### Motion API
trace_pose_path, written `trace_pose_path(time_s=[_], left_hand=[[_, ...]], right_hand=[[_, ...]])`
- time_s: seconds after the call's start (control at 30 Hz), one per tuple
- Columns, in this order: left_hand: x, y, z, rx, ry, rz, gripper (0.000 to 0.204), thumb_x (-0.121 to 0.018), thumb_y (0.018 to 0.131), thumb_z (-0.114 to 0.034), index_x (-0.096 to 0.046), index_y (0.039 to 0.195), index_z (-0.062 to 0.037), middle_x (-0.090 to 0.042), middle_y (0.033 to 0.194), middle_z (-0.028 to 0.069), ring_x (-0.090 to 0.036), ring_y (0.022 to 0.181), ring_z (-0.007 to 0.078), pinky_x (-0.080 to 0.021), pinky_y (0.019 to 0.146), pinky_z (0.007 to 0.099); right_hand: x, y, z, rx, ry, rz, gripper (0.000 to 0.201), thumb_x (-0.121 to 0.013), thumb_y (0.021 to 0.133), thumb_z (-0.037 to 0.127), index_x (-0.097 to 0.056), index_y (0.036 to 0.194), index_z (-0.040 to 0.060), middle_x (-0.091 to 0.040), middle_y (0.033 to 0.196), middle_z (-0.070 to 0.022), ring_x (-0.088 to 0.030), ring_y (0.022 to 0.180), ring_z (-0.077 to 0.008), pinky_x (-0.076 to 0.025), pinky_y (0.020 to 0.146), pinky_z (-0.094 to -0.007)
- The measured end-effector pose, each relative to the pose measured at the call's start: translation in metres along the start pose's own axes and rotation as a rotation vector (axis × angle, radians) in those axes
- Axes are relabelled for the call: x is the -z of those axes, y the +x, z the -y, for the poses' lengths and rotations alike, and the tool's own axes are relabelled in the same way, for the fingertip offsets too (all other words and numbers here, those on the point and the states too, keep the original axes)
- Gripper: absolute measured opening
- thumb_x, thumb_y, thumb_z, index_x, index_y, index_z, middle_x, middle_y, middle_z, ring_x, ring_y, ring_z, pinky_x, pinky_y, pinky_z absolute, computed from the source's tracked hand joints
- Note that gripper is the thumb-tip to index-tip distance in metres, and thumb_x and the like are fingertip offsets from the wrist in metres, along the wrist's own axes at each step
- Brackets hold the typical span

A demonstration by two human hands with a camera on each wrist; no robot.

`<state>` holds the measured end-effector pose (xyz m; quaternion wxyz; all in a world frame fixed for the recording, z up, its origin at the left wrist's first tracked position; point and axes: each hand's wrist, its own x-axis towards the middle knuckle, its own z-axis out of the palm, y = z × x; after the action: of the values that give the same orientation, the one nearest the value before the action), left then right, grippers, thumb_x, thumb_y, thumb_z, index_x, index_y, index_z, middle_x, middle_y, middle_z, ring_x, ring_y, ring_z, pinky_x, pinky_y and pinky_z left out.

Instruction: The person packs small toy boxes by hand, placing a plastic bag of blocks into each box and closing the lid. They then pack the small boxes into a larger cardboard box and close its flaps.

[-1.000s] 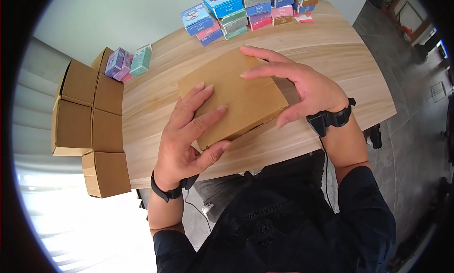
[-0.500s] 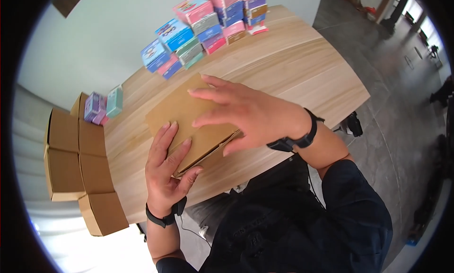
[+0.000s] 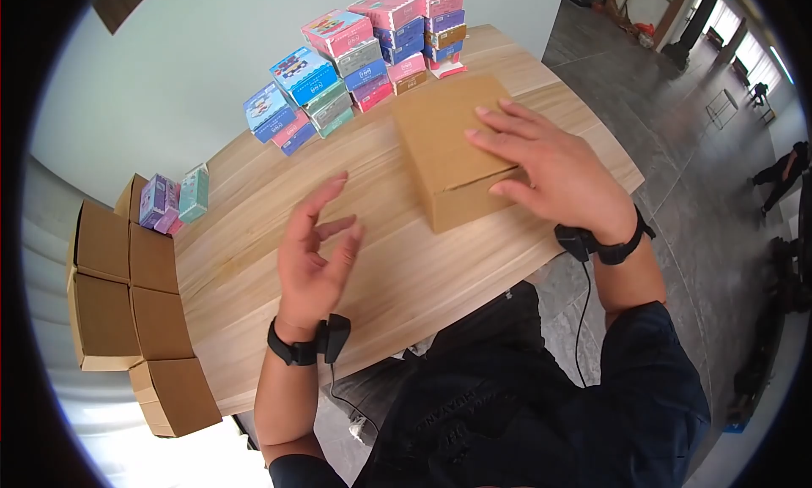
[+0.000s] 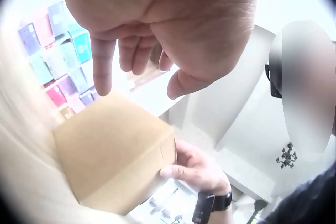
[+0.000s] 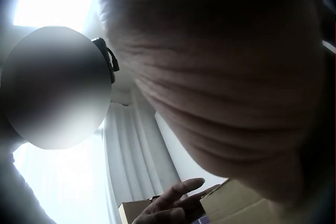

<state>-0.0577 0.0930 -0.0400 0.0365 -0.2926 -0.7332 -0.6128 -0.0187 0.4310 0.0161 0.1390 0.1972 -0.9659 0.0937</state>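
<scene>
A brown cardboard box (image 3: 457, 133) stands on the right part of the wooden table, its lid flap down with a thin dark gap along the near top edge. My right hand (image 3: 558, 171) rests on its near right corner, fingers extended across the top and thumb against the near side. Apart from the box, to its left, my left hand (image 3: 317, 243) is raised over the table with bent, loose fingers and nothing in them. The left wrist view shows the box (image 4: 115, 150) beyond the left palm, with the right thumb on its near face.
Stacks of small colourful boxes (image 3: 364, 57) line the table's back edge. Several brown cartons (image 3: 161, 319) are stacked at the left edge, with a few small purple and teal boxes (image 3: 173, 200) behind them. Cables hang from both wrist cameras near the front edge.
The box has moved right across the table and turned, with the right hand on it. My left hand has come off the box. The head view has swung to the right.
</scene>
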Motion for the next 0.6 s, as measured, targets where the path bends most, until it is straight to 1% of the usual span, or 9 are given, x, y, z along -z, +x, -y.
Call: trace_pose_path(time_s=[0.07,0.1,0.13,0.17,0.23,0.27,0.4,0.53,0.6], left_hand=[[0.015,0.003,0.019,0.031,-0.076,-0.087,0.04,-0.064,0.102,-0.004,-0.054,0.141,-0.0014,-0.055,0.151,0.0178,-0.054,0.139,0.0269,-0.058,0.1,0.0386],[0.019,0.004,0.029,0.049,-0.112,-0.129,0.037,-0.063,0.103,-0.006,-0.055,0.139,-0.0011,-0.058,0.148,0.0174,-0.055,0.138,0.0263,-0.058,0.1,0.0385],[0.019,0.007,0.035,0.03,-0.081,-0.197,0.032,-0.063,0.105,-0.01,-0.057,0.135,-0.0019,-0.064,0.14,0.0159,-0.058,0.135,0.0242,-0.058,0.097,0.0392],[0.021,0.007,0.043,0.053,-0.098,-0.24,0.031,-0.062,0.105,-0.01,-0.058,0.135,-0.0021,-0.065,0.138,0.0153,-0.059,0.133,0.0236,-0.058,0.096,0.0391],[0.025,0.005,0.063,0.102,-0.131,-0.31,0.029,-0.062,0.105,-0.01,-0.058,0.134,-0.0025,-0.067,0.134,0.0143,-0.061,0.13,0.0224,-0.059,0.095,0.0389],[0.023,0.004,0.068,0.129,-0.149,-0.31,0.029,-0.061,0.106,-0.01,-0.058,0.134,-0.0029,-0.068,0.132,0.0139,-0.063,0.128,0.0221,-0.059,0.094,0.0382],[0.025,-0.001,0.079,0.247,-0.238,-0.301,0.029,-0.061,0.106,-0.013,-0.058,0.134,-0.0043,-0.07,0.127,0.0124,-0.066,0.12,0.0212,-0.059,0.089,0.0356],[0.034,-0.006,0.094,0.375,-0.389,-0.323,0.03,-0.061,0.106,-0.014,-0.057,0.135,-0.0054,-0.071,0.123,0.0106,-0.068,0.115,0.0203,-0.059,0.087,0.0343],[0.036,-0.005,0.098,0.371,-0.421,-0.328,0.03,-0.062,0.106,-0.015,-0.058,0.134,-0.0057,-0.071,0.122,0.0099,-0.068,0.113,0.0199,-0.059,0.087,0.0341]], right_hand=[[-0.003,-0.001,-0.012,-0.018,-0.084,-0.068,0.072,-0.081,0.084,0.025,-0.055,0.15,0.022,-0.052,0.155,-0.0114,-0.045,0.146,-0.0377,-0.047,0.11,-0.0487],[-0.001,0.0,-0.005,-0.006,-0.106,-0.093,0.071,-0.081,0.084,0.026,-0.055,0.15,0.0229,-0.051,0.154,-0.0117,-0.045,0.145,-0.0375,-0.045,0.111,-0.0514],[0.003,0.002,0.008,0.005,-0.128,-0.119,0.07,-0.081,0.085,0.027,-0.055,0.15,0.0237,-0.051,0.154,-0.0121,-0.045,0.145,-0.0373,-0.043,0.112,-0.054],[0.003,0.004,0.017,0.009,-0.149,-0.145,0.07,-0.08,0.085,0.028,-0.055,0.15,0.0246,-0.051,0.154,-0.0124,-0.045,0.144,-0.0371,-0.04,0.113,-0.0566],[-0.007,0.015,0.029,0.08,-0.137,-0.14,0.069,-0.08,0.086,0.03,-0.055,0.15,0.0254,-0.051,0.153,-0.013,-0.045,0.143,-0.0368,-0.038,0.113,-0.0613],[-0.011,0.018,0.033,0.114,-0.131,-0.137,0.069,-0.08,0.086,0.031,-0.055,0.15,0.0258,-0.051,0.152,-0.0132,-0.045,0.142,-0.0367,-0.036,0.113,-0.0637],[-0.03,0.032,0.024,0.031,-0.242,-0.132,0.066,-0.078,0.088,0.03,-0.055,0.15,0.0288,-0.052,0.151,-0.0134,-0.047,0.141,-0.0367,-0.035,0.111,-0.0664],[-0.023,0.024,-0.011,-0.048,-0.31,-0.084,0.065,-0.074,0.092,0.023,-0.051,0.152,0.0317,-0.05,0.156,-0.0125,-0.046,0.144,-0.0368,-0.036,0.11,-0.0695],[-0.013,0.021,-0.031,-0.129,-0.34,-0.025,0.067,-0.072,0.093,0.02,-0.049,0.155,0.0318,-0.047,0.159,-0.0123,-0.045,0.146,-0.0368,-0.036,0.109,-0.0723]])
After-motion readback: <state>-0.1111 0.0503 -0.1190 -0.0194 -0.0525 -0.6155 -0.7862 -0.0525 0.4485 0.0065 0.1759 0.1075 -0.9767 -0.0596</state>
